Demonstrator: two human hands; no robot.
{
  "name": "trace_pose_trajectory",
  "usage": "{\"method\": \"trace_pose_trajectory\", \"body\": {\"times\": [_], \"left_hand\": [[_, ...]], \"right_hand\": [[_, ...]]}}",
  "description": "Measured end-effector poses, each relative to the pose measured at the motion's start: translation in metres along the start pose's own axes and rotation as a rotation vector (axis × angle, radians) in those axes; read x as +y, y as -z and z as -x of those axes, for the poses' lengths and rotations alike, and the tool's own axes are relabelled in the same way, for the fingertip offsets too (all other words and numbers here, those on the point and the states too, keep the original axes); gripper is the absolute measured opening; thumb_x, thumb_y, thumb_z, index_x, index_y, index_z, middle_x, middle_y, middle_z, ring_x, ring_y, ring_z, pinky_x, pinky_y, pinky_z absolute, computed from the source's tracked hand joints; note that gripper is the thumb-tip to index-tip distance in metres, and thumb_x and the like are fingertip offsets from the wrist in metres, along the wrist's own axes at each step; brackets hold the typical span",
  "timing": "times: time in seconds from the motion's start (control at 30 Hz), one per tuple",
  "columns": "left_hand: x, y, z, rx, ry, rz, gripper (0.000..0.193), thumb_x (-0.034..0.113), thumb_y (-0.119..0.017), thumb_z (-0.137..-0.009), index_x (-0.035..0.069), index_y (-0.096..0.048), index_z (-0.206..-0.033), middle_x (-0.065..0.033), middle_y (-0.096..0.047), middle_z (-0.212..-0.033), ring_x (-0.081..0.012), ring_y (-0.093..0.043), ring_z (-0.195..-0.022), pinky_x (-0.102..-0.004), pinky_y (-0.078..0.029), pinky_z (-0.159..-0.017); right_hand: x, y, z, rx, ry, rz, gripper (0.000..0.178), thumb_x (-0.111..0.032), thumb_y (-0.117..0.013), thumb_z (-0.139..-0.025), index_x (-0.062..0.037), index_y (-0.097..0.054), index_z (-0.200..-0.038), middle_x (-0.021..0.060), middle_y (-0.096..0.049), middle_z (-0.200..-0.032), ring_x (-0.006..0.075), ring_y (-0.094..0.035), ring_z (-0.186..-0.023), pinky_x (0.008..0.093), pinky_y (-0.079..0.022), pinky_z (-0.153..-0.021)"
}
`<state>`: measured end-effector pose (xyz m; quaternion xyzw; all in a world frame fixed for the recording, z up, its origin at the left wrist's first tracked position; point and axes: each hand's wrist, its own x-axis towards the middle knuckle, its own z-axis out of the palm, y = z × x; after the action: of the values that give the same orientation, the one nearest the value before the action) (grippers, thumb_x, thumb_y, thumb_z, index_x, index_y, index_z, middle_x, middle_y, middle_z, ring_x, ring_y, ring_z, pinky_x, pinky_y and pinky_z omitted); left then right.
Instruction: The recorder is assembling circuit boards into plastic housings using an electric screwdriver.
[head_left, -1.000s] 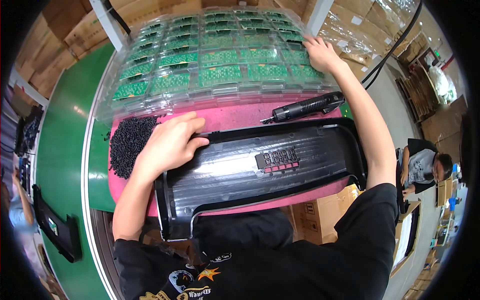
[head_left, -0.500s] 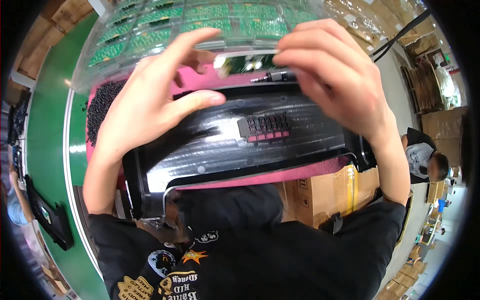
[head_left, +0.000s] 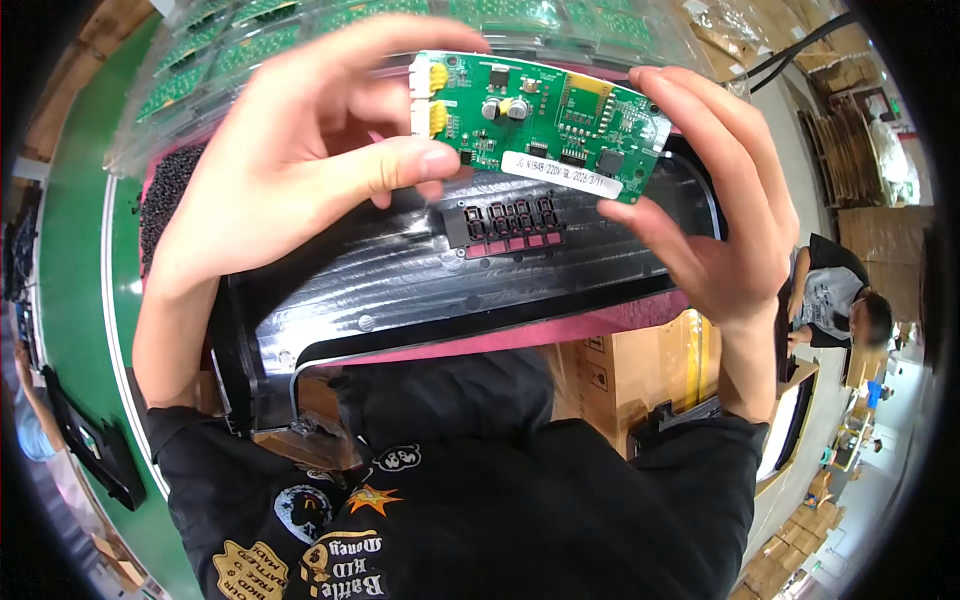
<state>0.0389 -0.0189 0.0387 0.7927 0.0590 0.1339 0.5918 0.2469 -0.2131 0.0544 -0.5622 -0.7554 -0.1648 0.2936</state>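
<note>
green circuit board [head_left: 540,125], pinched between left hand [head_left: 300,180] at 9 and right hand [head_left: 720,210] at 3 o'clock; liable to slip onto black panel [head_left: 420,290] if grip loosens.

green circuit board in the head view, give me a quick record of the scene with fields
held item: green rectangular circuit board with white label strip and yellow parts, lifted up
left hand: thumb and fingers grip its left end
right hand: pinches its right end
below: glossy black plastic panel with digit cutouts, on pink mat
behind: clear plastic trays of green boards
</note>
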Motion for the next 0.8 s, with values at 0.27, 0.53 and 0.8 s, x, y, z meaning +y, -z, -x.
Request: {"method": "trace_pose_trajectory", "body": {"times": [0.27, 0.53, 0.8], "left_hand": [[-0.02, -0.005, -0.004, -0.013, -0.095, -0.304, 0.063, -0.001, -0.079, -0.07, 0.0, -0.059, -0.129, -0.0073, -0.068, -0.107, -0.0115, -0.063, -0.09, -0.0218, -0.053, -0.06], [-0.031, -0.017, 0.006, -0.2, 0.12, -0.531, 0.052, 0.009, -0.084, -0.065, 0.004, -0.059, -0.111, -0.0051, -0.057, -0.069, -0.0143, -0.052, -0.054, -0.0278, -0.044, -0.051], [-0.031, -0.024, 0.011, -0.22, 0.127, -0.615, 0.053, 0.011, -0.084, -0.064, 0.005, -0.057, -0.11, -0.0052, -0.05, -0.065, -0.0187, -0.051, -0.055, -0.0317, -0.042, -0.053]], "right_hand": [[-0.002, -0.027, 0.037, -0.106, -0.484, -0.406, 0.06, -0.007, -0.078, -0.074, -0.0029, -0.056, -0.13, 0.0159, -0.059, -0.125, 0.0317, -0.058, -0.116, 0.0378, -0.044, -0.1], [-0.002, -0.047, 0.052, -0.337, -0.516, -0.468, 0.055, -0.01, -0.077, -0.075, -0.0031, -0.058, -0.126, 0.0136, -0.054, -0.129, 0.0336, -0.048, -0.122, 0.0405, -0.039, -0.105], [-0.009, -0.044, 0.052, -0.362, -0.477, -0.418, 0.054, -0.01, -0.076, -0.076, -0.0013, -0.058, -0.125, 0.0138, -0.051, -0.131, 0.0341, -0.046, -0.122, 0.0402, -0.039, -0.105]]}}
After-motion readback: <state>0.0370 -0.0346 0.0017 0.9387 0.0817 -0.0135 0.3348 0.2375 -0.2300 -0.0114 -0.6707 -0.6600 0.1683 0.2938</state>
